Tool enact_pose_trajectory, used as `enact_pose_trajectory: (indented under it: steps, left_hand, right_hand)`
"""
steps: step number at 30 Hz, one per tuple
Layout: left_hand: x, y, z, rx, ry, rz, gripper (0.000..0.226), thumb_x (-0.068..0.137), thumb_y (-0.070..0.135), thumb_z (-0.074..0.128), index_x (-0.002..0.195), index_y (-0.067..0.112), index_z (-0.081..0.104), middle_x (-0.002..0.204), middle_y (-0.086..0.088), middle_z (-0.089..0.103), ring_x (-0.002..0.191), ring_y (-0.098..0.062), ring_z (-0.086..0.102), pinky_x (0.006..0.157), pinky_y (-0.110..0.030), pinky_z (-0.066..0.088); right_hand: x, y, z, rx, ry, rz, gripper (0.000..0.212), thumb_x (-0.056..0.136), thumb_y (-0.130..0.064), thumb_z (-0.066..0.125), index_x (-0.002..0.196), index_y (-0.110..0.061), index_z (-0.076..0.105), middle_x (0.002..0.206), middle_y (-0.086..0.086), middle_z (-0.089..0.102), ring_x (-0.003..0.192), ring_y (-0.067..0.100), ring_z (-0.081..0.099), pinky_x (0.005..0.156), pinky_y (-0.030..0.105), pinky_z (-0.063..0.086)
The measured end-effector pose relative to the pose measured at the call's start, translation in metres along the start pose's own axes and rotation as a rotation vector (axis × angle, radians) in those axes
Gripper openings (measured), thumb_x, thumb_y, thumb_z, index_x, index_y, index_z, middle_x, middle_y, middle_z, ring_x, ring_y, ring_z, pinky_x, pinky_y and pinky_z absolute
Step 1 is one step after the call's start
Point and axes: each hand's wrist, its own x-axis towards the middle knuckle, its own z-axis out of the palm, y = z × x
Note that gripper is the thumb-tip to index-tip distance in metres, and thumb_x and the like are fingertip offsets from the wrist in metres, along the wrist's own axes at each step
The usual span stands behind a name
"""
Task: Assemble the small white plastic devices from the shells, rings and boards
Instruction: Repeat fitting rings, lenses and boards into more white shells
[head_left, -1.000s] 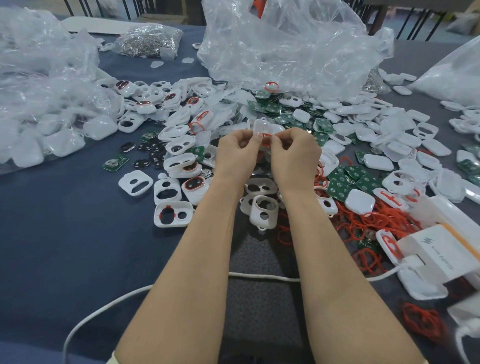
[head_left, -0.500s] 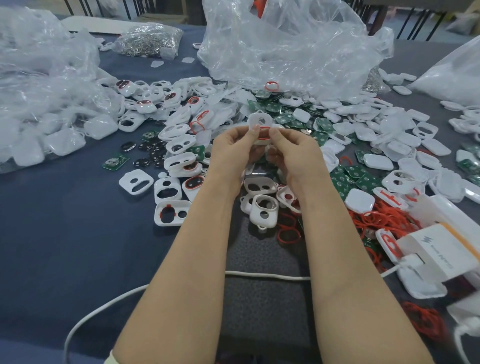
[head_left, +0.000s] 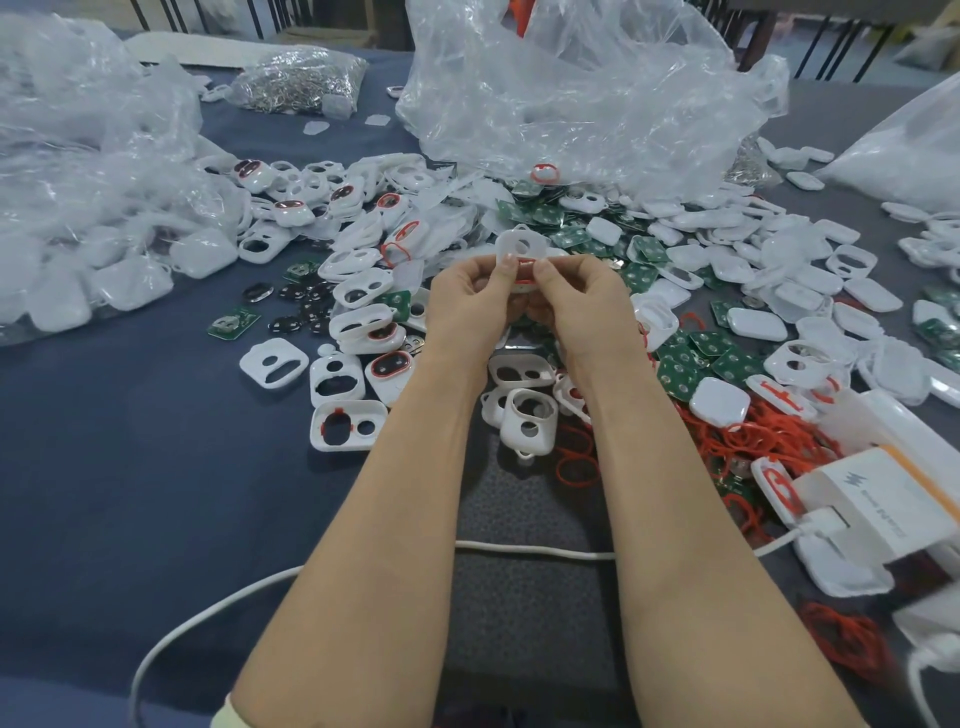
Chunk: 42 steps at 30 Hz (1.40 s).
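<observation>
Both hands are raised over the middle of the table and meet on one white shell (head_left: 521, 246) with two holes, held upright. My left hand (head_left: 470, 301) pinches its left edge and my right hand (head_left: 582, 301) pinches its right side, where a red ring (head_left: 526, 266) shows between the thumbs. Loose white shells (head_left: 529, 422) lie just below my wrists. Green boards (head_left: 691, 364) are scattered to the right, and a tangle of red rings (head_left: 748, 436) lies beyond my right forearm.
Large clear plastic bags (head_left: 582, 93) stand at the back and at the left (head_left: 78, 208). A bag of metal parts (head_left: 301, 78) sits far back. A white charger box (head_left: 878, 509) with a white cable (head_left: 530, 550) lies at the right. Dark blue cloth (head_left: 130, 467) covers the table.
The hands have lifted the shell slightly and turned it more upright, with the thumbs now pressing together at its lower edge by the red ring.
</observation>
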Motion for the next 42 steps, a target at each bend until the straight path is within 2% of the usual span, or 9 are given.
enact_pose_trajectory:
  steps: [3, 7, 10, 16, 21, 23, 26, 28, 42]
  left_hand:
    - [0.001, -0.001, -0.001, -0.012, 0.007, -0.014, 0.017, 0.098, 0.009, 0.053, 0.091, 0.001, 0.066, 0.076, -0.01, 0.07, 0.062, -0.012, 0.068, 0.062, -0.021, 0.056]
    - [0.004, 0.001, -0.001, -0.138, -0.026, -0.073, 0.026, 0.101, 0.012, 0.047, 0.086, 0.004, 0.067, 0.072, -0.004, 0.072, 0.065, -0.009, 0.068, 0.064, -0.019, 0.056]
    - [0.004, 0.0, 0.001, -0.12, 0.001, -0.068, 0.025, 0.101, 0.009, 0.047, 0.083, 0.007, 0.065, 0.072, -0.004, 0.07, 0.068, -0.011, 0.066, 0.07, -0.021, 0.057]
    - [0.001, -0.002, 0.002, 0.357, -0.01, 0.238, 0.02, 0.098, 0.014, 0.053, 0.081, 0.016, 0.064, 0.081, 0.0, 0.069, 0.079, -0.013, 0.067, 0.083, -0.031, 0.056]
    - [0.001, -0.002, 0.0, 0.685, 0.082, 0.438, 0.012, 0.096, 0.015, 0.056, 0.094, 0.01, 0.067, 0.078, 0.006, 0.064, 0.075, -0.012, 0.061, 0.07, -0.011, 0.044]
    - [0.005, -0.003, -0.005, 0.665, 0.128, 0.413, 0.014, 0.097, 0.015, 0.056, 0.095, 0.008, 0.067, 0.081, 0.005, 0.066, 0.078, -0.011, 0.063, 0.073, -0.009, 0.046]
    - [0.005, -0.001, -0.004, 0.425, 0.062, 0.248, 0.018, 0.098, 0.013, 0.053, 0.084, 0.015, 0.064, 0.086, 0.0, 0.071, 0.086, -0.016, 0.069, 0.089, -0.035, 0.055]
    - [0.002, 0.0, -0.002, 0.356, 0.032, 0.221, 0.023, 0.098, 0.013, 0.053, 0.08, 0.021, 0.063, 0.082, 0.003, 0.07, 0.083, -0.014, 0.069, 0.09, -0.04, 0.056]
    - [0.001, 0.001, 0.001, 0.562, -0.099, 0.265, 0.022, 0.091, 0.019, 0.065, 0.103, 0.0, 0.066, 0.095, -0.007, 0.071, 0.09, -0.018, 0.066, 0.084, -0.028, 0.052]
  right_hand:
    - [-0.001, -0.001, -0.001, -0.121, 0.026, -0.018, 0.017, 0.095, -0.014, 0.055, 0.104, -0.002, 0.063, 0.099, 0.015, 0.069, 0.09, 0.027, 0.068, 0.081, 0.04, 0.057]
    - [-0.006, -0.005, -0.004, -0.029, 0.025, -0.05, 0.013, 0.094, -0.013, 0.058, 0.093, -0.005, 0.067, 0.079, 0.0, 0.07, 0.067, 0.004, 0.066, 0.061, 0.02, 0.054]
    - [-0.007, -0.004, -0.001, -0.228, 0.148, -0.136, 0.01, 0.09, -0.02, 0.065, 0.091, -0.01, 0.064, 0.084, 0.003, 0.069, 0.079, 0.017, 0.067, 0.077, 0.037, 0.056]
    - [-0.006, -0.006, -0.004, -0.547, 0.232, -0.196, 0.017, 0.091, -0.024, 0.063, 0.088, -0.008, 0.067, 0.081, 0.002, 0.066, 0.084, 0.02, 0.063, 0.078, 0.03, 0.048]
    - [-0.005, -0.006, -0.006, -0.696, 0.121, -0.146, 0.022, 0.095, -0.022, 0.054, 0.096, -0.003, 0.066, 0.091, 0.006, 0.064, 0.087, 0.018, 0.055, 0.073, 0.021, 0.035]
    - [-0.004, -0.008, -0.009, -0.648, 0.084, -0.1, 0.02, 0.095, -0.022, 0.055, 0.091, -0.008, 0.068, 0.086, 0.003, 0.064, 0.086, 0.019, 0.059, 0.073, 0.021, 0.039]
    - [-0.005, -0.011, -0.011, -0.504, 0.128, -0.088, 0.015, 0.093, -0.023, 0.06, 0.082, -0.015, 0.067, 0.085, 0.007, 0.071, 0.085, 0.023, 0.068, 0.086, 0.039, 0.053]
    - [-0.007, -0.013, -0.009, -0.472, 0.158, -0.115, 0.014, 0.09, -0.022, 0.063, 0.08, -0.014, 0.068, 0.08, 0.007, 0.072, 0.081, 0.023, 0.068, 0.084, 0.042, 0.054]
    - [-0.009, -0.011, -0.01, -0.611, 0.24, -0.193, 0.019, 0.088, -0.019, 0.062, 0.088, -0.005, 0.074, 0.085, 0.011, 0.073, 0.083, 0.024, 0.065, 0.081, 0.034, 0.049]
